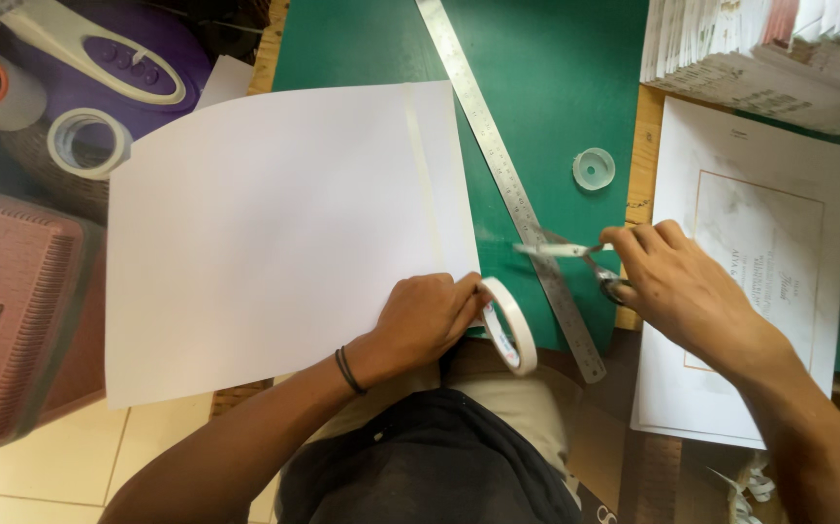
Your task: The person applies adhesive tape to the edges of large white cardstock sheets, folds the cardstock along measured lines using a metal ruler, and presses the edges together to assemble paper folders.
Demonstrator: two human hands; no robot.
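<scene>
In the head view, the left hand sits low in the middle of the frame, fingers curled and pinching a white roll of adhesive tape that stands on edge at the lower right corner of a large white sheet of paper. A pale strip of tape runs down the sheet near its right edge, from the top of the sheet toward the roll. The right hand, right of centre, is closed around the handles of a pair of metal scissors, whose blades point left and lie across a long steel ruler. The ruler lies slantwise on a green cutting mat that fills the upper middle of the frame. A small clear round plastic cap rests on the mat just right of the ruler. At the right lies a printed white sheet with a thin framed border, and above it, in the upper right corner, a thick stack of printed cards. In the upper left, a second, empty-looking tape ring lies beside a purple and white appliance, and a pink woven plastic basket stands at the left edge.
</scene>
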